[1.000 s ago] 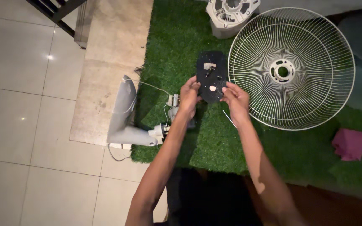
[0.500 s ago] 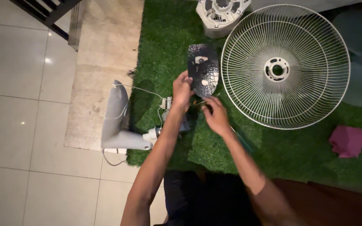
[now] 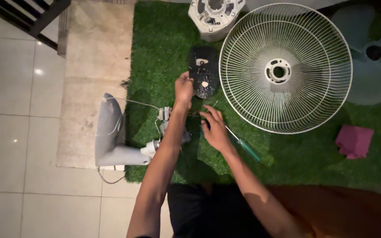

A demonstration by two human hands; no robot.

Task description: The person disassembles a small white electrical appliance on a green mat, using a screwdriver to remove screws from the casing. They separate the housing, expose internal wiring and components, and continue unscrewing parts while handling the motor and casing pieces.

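Your left hand (image 3: 184, 88) pinches the left edge of the dark motor plate (image 3: 203, 72), long axis running away from you. Your right hand (image 3: 214, 128), fingers loosely spread, rests nearer the screwdriver (image 3: 243, 145), which angles down-right on the grass.

Single head view, steeply downward, fairly near the artificial grass mat (image 3: 164, 53).

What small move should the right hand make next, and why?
Probably close the right hand on the screwdriver: it lies on the grass under those fingers, not gripped, while the left hand holds the edge of the black plate.
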